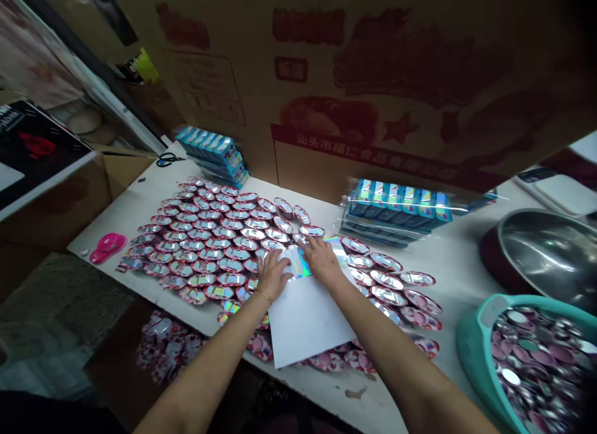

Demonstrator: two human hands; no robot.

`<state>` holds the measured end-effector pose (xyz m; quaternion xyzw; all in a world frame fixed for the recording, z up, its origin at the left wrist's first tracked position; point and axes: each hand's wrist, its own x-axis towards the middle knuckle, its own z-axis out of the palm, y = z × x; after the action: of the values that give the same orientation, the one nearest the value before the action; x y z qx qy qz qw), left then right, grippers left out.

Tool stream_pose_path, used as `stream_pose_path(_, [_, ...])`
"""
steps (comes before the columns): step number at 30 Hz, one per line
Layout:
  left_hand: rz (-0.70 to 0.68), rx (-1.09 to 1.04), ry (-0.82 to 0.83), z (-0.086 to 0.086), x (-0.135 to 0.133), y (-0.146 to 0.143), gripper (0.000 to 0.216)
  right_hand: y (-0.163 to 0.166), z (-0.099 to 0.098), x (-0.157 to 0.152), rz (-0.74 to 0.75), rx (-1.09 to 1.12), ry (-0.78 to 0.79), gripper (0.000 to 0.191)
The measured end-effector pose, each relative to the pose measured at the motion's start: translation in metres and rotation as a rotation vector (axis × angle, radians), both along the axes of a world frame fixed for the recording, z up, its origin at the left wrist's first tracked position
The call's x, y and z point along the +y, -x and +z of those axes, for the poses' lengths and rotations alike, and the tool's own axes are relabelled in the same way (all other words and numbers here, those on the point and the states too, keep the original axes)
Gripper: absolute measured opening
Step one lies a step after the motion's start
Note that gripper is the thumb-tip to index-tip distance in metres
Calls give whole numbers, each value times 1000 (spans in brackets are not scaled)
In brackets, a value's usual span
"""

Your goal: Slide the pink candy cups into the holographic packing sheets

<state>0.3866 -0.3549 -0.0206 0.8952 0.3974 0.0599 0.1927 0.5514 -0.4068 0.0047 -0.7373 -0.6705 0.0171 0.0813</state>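
Both my hands rest on a holographic sticker sheet [298, 263] at the far end of a white sheet of paper [308, 322]. My left hand [272, 273] presses the sheet's left part with its fingers bent down. My right hand [321, 260] lies over its right part, fingers stretched forward. The paper covers part of many shiny oval badges [205, 241] laid out in rows on the white table [452, 260]. More badges [401, 285] sit to the right of my hands.
Two stacks of blue packs stand at the back, left stack [214, 151] and right stack [396, 210]. A teal basket [471, 341] of badges and a metal bowl [545, 253] are at right. Scissors [168, 159] and a pink tool [108, 245] lie at left. Cardboard boxes [373, 79] rise behind.
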Motion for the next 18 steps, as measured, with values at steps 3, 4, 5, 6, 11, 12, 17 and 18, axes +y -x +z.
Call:
stream_pose_path(3, [-1, -58, -14, -9, 3, 1, 22, -3, -20, 8, 70, -64, 82, 36])
stream_pose_path(4, [-2, -71, -15, -10, 3, 1, 22, -5, -25, 6, 100, -75, 87, 37])
stream_pose_path(5, [-1, -81, -15, -11, 4, 1, 23, -6, -29, 4, 127, -80, 86, 37])
stream_pose_path(6, [1, -87, -12, -12, 4, 1, 24, -7, -32, 1, 149, -77, 81, 37])
stream_pose_path(11, [2, -68, 22, -10, 6, 2, 25, 1, -13, -9, 74, 99, -1, 23])
stream_pose_path(12, [2, -62, 26, -9, 7, 2, 24, 3, -2, -15, 20, 183, -40, 19])
stream_pose_path(17, [-21, -108, 18, 18, 3, -12, 22, -3, 57, -81, -369, 844, -180, 14])
stream_pose_path(18, [-43, -150, 59, 26, -3, -19, 23, -5, 65, -97, -458, 979, -178, 15])
